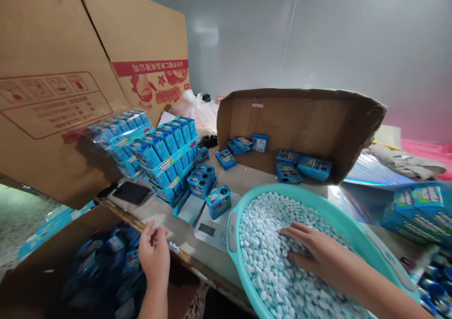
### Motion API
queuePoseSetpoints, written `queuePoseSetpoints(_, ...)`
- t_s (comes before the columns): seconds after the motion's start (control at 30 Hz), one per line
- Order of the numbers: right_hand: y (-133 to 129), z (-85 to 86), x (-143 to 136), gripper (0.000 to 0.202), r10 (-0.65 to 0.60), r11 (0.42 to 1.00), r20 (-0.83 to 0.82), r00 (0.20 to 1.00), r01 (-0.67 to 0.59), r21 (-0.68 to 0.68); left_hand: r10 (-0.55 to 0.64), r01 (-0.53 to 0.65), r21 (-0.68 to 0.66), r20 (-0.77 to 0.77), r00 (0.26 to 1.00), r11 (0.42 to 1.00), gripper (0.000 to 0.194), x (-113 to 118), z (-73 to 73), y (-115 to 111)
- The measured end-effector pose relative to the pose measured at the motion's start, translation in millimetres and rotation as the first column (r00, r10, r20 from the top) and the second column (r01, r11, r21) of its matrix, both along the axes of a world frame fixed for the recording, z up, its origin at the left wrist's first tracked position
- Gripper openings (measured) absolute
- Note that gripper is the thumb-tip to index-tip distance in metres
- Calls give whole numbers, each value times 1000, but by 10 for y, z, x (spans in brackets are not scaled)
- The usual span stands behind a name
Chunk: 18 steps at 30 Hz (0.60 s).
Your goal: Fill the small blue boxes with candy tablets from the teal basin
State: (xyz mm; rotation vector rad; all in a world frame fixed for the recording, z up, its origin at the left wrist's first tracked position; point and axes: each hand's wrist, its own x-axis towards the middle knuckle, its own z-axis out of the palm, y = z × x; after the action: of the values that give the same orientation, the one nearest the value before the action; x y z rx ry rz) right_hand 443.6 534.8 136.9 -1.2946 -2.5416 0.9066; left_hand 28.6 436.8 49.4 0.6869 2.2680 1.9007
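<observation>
My right hand [305, 248] reaches into a teal basin [235, 258] of small pale-blue candies [261, 262], its fingers partly sunk among them. Near the table's front edge my left hand [154, 243] hovers with curled fingers; whether it holds anything is hidden. Between the hands lies a white digital scale [208, 232], and one blue box [218, 201] with holes in its top stands on it. Just behind, to the left, more such boxes [200, 180] stand in an open tray [189, 209]. Stacked trays of blue boxes [165, 159] rise further left.
A cardboard box on its side [300, 116] holds several blue boxes. Below left, an open carton [81, 225] contains more. A dark phone [131, 193] lies on the table. Wrapped blue packs [423, 206] are at right, tall cardboard [52, 51] at left.
</observation>
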Motion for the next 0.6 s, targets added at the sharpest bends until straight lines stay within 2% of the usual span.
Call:
queuePoseSetpoints(0.1, 36, -25, 25, 32, -12, 1000, -28, 1000, 11, -15, 67, -66, 22, -8, 998, 998, 54, 3, -37, 172)
queuePoseSetpoints(0.2, 66, 11, 53, 32, -40, 999, -59, 997, 40, -16, 117, -116, 13, -41, 992, 993, 50, 21, -87, 247)
queuePoseSetpoints(0.4, 112, 94, 127, 39, -142, 989, -157, 977, 148, 26, 59, -72, -87, -145, 988, 994, 45, 23, -111, 232)
queuePoseSetpoints(0.5, 109, 118, 137, 37, -158, 986, -193, 968, 164, 16, 46, -67, -97, -197, 979, 993, 43, 57, -57, 203)
queuePoseSetpoints(0.6, 96, 121, 137, 34, -159, 986, -207, 965, 165, 13, 27, -44, -61, -265, 964, 997, 37, 268, 142, 136)
